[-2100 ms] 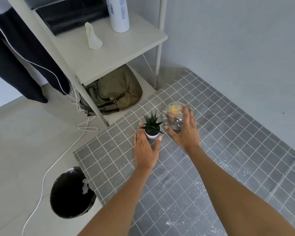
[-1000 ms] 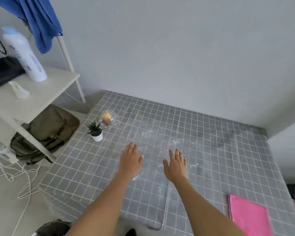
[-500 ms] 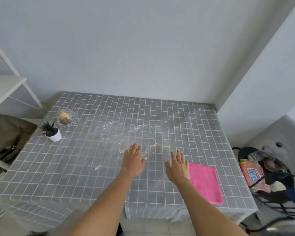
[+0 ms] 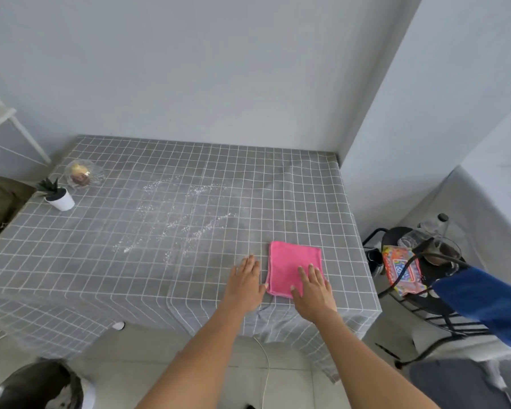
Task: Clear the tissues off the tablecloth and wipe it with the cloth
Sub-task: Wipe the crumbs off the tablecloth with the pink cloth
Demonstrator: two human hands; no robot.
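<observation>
A folded pink cloth [image 4: 292, 261] lies near the front right of the grey checked tablecloth [image 4: 101, 255]. My right hand [image 4: 311, 287] lies flat on the cloth's near part, fingers straight. My left hand [image 4: 244, 283] is flat on the tablecloth just left of the cloth, thumb at its edge. White crumbs or specks [image 4: 183, 219] are scattered across the middle of the tablecloth. No tissues show on the table.
A small potted plant [image 4: 56, 194] and a clear glass dish [image 4: 81, 174] stand at the far left corner. A black bin [image 4: 33, 385] sits on the floor at front left. A black chair [image 4: 422, 278] with a colourful packet [image 4: 403, 268] stands right of the table.
The view has swung right from the plant and dish corner. Both hands have travelled right across the table; my right hand now rests on the pink cloth, my left beside it.
</observation>
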